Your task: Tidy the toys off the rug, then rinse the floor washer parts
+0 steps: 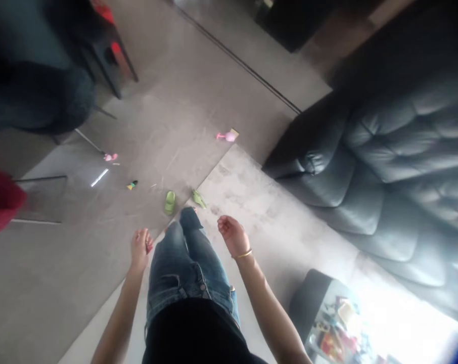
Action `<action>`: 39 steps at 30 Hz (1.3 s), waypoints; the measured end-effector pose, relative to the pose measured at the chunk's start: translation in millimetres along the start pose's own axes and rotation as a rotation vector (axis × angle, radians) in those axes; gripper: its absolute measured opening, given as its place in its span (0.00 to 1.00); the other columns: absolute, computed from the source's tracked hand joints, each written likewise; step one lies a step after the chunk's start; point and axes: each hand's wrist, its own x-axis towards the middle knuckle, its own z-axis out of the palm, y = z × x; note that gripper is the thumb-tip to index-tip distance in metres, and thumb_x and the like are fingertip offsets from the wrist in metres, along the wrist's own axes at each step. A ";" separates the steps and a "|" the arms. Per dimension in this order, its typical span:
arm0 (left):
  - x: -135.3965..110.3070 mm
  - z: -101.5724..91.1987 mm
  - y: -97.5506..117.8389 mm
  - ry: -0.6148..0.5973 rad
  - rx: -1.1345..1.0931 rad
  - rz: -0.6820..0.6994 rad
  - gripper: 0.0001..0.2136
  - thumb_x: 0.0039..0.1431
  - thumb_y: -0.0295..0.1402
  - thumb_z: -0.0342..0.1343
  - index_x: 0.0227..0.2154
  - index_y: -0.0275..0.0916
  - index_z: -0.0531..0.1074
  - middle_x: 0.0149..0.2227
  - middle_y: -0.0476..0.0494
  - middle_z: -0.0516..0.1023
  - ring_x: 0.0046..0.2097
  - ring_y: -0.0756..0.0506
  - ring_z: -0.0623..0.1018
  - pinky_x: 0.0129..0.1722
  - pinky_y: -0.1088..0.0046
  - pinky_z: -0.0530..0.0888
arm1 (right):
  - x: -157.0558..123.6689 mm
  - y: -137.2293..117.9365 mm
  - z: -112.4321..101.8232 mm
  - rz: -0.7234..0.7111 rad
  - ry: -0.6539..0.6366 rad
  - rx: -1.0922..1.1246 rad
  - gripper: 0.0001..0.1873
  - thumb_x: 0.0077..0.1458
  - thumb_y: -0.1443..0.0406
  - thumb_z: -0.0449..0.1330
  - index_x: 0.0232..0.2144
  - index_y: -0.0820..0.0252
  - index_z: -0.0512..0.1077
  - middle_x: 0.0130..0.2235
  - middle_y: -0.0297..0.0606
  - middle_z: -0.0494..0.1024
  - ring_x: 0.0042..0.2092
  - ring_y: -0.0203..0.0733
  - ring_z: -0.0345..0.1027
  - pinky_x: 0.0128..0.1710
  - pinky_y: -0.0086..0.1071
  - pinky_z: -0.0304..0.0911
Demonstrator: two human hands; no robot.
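My left hand [140, 246] hangs beside my left thigh with its fingers curled into a fist. A small red patch shows at its inner side; I cannot make out whether it is an object or nails. On the other side, my right hand [232, 235], with a gold bangle [244, 254] at the wrist, is in the air with fingers loosely curled together and nothing visible in them. Ahead of my legs on the floor are a green slipper [170, 202] and another green slipper [198, 198], this one turned at an angle. Neither hand touches them.
Pink toys [228, 135] [110, 157] and a small yellow-green item [132, 185] lie on the floor. A dark tufted sofa [365, 187] fills the right side. An ottoman [308, 293] near it bears mixed items. Dark chairs [62, 101] stand left.
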 end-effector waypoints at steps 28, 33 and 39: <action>26.6 195.2 56.0 -0.422 0.371 0.195 0.19 0.47 0.43 0.66 0.27 0.41 0.60 0.17 0.61 0.61 0.16 0.57 0.60 0.16 0.81 0.59 | -37.8 -81.3 -80.9 -0.200 0.098 0.587 0.21 0.59 0.53 0.53 0.42 0.60 0.78 0.52 0.45 0.79 0.59 0.43 0.69 0.61 0.38 0.63; 26.8 218.3 65.3 -0.430 0.366 0.228 0.18 0.47 0.43 0.65 0.28 0.41 0.61 0.17 0.61 0.60 0.17 0.57 0.61 0.17 0.81 0.59 | -34.0 -97.5 -64.8 -0.194 0.017 0.620 0.23 0.61 0.54 0.50 0.44 0.62 0.78 0.53 0.44 0.78 0.59 0.42 0.68 0.62 0.36 0.62; 13.4 254.8 77.9 -0.542 0.324 0.215 0.18 0.48 0.42 0.66 0.27 0.41 0.61 0.18 0.60 0.60 0.17 0.57 0.59 0.17 0.80 0.58 | -29.6 -120.9 -53.2 -0.187 -0.030 0.606 0.22 0.62 0.55 0.50 0.45 0.62 0.77 0.53 0.45 0.78 0.60 0.43 0.67 0.60 0.39 0.65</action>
